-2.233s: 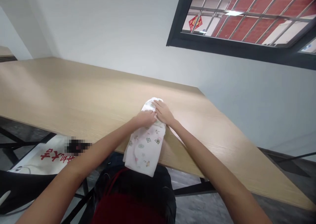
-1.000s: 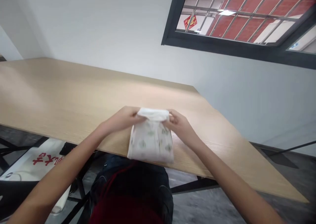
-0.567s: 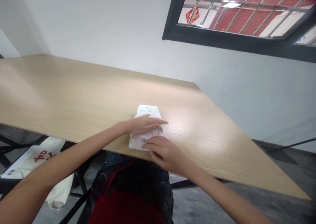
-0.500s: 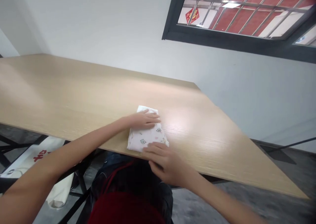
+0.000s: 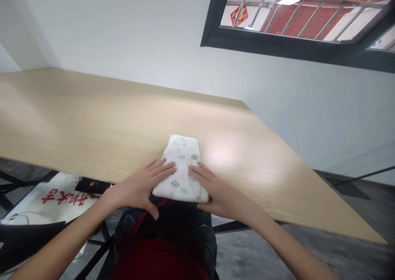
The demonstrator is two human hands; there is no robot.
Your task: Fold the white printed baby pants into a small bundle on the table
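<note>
A small white cloth with little green and pink prints (image 5: pixel 182 169) lies folded into a compact rectangle at the near edge of a light wooden table (image 5: pixel 92 123). My left hand (image 5: pixel 140 187) rests on its left near corner with fingers stretched flat. On the right near side my right hand (image 5: pixel 216 193) presses down on it, fingers also flat and spread. Both hands lie on top of the cloth without gripping it, and the thumbs hang over the table's edge.
A white wall and a dark-framed barred window (image 5: pixel 296 29) stand behind the table. Below the edge are my dark and red clothing (image 5: pixel 163 247), black table legs, and a white bag with red characters (image 5: pixel 52 201) on the floor at left.
The long cloth hanging over the edge was folded up into a short rectangle. My hands smoothed it, then both came to its near end and lie flat there.
</note>
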